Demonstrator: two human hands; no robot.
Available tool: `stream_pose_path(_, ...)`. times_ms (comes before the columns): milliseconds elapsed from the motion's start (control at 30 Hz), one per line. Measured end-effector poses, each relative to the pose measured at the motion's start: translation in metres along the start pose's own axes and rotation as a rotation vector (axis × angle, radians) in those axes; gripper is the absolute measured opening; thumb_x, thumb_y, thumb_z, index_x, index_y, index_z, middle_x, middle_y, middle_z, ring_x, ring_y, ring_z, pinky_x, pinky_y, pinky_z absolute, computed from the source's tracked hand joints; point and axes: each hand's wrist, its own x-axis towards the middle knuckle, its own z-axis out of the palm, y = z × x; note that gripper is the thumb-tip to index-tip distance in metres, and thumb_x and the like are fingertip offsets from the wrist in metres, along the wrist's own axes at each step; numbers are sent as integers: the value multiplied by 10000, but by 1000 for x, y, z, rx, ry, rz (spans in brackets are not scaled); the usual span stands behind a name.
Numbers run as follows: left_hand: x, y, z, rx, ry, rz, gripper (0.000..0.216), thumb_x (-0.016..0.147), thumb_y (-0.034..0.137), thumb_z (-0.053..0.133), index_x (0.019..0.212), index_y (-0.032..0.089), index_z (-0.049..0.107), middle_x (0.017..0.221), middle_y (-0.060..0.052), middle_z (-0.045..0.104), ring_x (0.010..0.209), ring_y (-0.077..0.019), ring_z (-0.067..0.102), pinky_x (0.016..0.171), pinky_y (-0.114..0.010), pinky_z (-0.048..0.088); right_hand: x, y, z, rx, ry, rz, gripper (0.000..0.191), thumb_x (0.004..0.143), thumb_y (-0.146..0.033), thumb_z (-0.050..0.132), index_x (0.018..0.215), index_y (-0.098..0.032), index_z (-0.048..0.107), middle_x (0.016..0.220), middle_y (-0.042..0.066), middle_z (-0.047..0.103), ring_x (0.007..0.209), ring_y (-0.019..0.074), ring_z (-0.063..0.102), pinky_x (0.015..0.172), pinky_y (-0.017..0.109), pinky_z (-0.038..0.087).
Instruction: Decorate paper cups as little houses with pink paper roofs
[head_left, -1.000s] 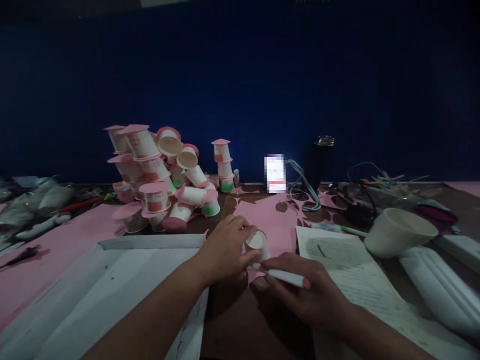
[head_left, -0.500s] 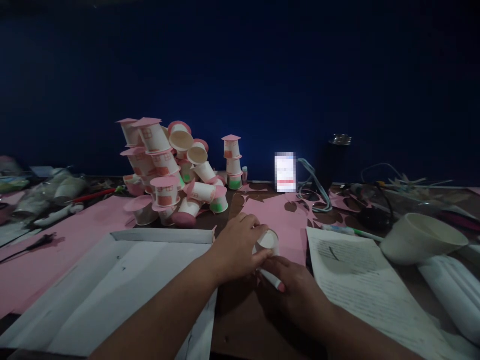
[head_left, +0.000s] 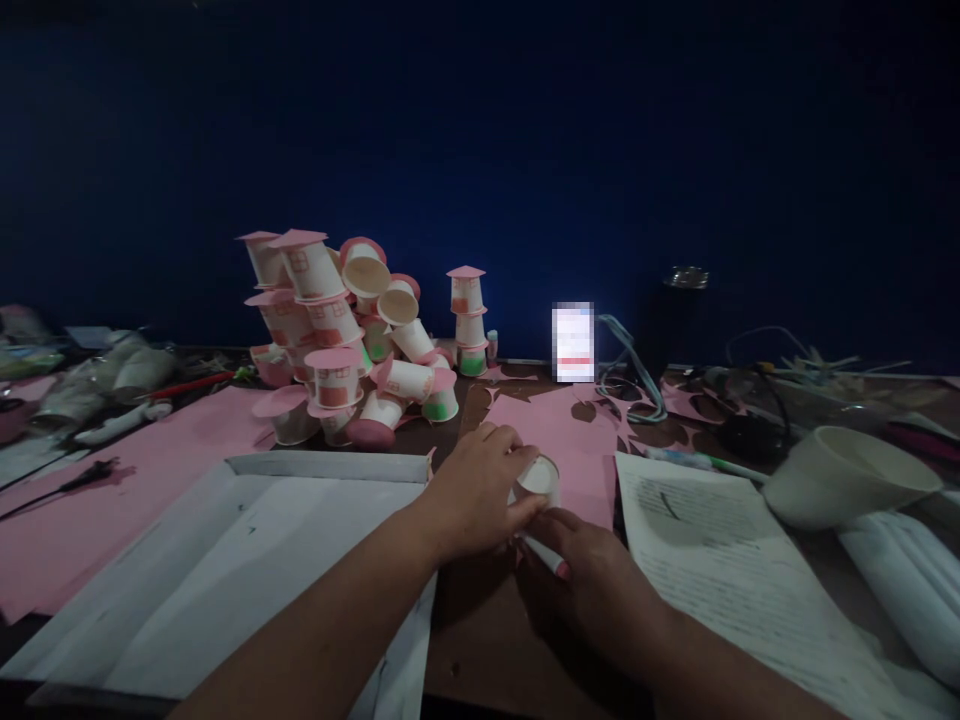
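Note:
My left hand [head_left: 480, 495] is closed around a small white paper cup [head_left: 538, 478], its round end facing up toward me. Against the cup's near side, my right hand [head_left: 592, 570] grips a white marker [head_left: 546, 557] with a pinkish-red end; its tip is hidden behind the fingers. Both hands meet just above the brown table [head_left: 480, 650], at the near edge of a pink paper sheet [head_left: 555, 430].
At the back left stands a pile of paper cups with pink paper roofs [head_left: 334, 380], beside a cup tower [head_left: 469, 325]. A box lid [head_left: 247, 570] lies left, a printed sheet [head_left: 720, 540] and a large white cup [head_left: 817, 485] right. A lit phone [head_left: 573, 342] stands behind.
My hands keep almost the same hold on the cup and marker, with only slight finger movement. The whole view has shifted a little.

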Motion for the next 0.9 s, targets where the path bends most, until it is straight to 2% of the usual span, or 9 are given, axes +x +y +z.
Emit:
stream_pose_path(200,1,-1,-1,0,-15,3,407,792,368,614,1171,221,591,1033,-68,577,976,-244,489,857,-375,417,-6,1,1,-127,10,-4,308,888,-258,476,1149,-227,636,927,84,695,716,206,675,673,304,505)
stream_pose_path(367,0,-2,0,-7,0,12,403,803,365,597,1177,214,586,1031,-69,573,972,-243,488,873,-379,411,-15,8,3,-168,27,17,300,869,-239,516,1140,-248,644,909,62,702,658,196,665,632,303,505)
stream_pose_path(533,0,-3,2,-20,0,7,384,794,350,605,1160,233,591,1019,-60,569,967,-241,487,873,-378,410,-24,15,0,-153,11,49,303,874,-231,508,1142,-248,648,925,63,700,771,219,679,692,321,526)
stream_pose_path(900,-1,-2,2,-27,-5,0,381,799,351,595,1165,245,576,1023,-56,565,973,-242,485,863,-376,404,-35,19,-8,-100,63,70,274,909,-331,485,1089,-237,668,870,57,700,751,208,678,683,325,538)
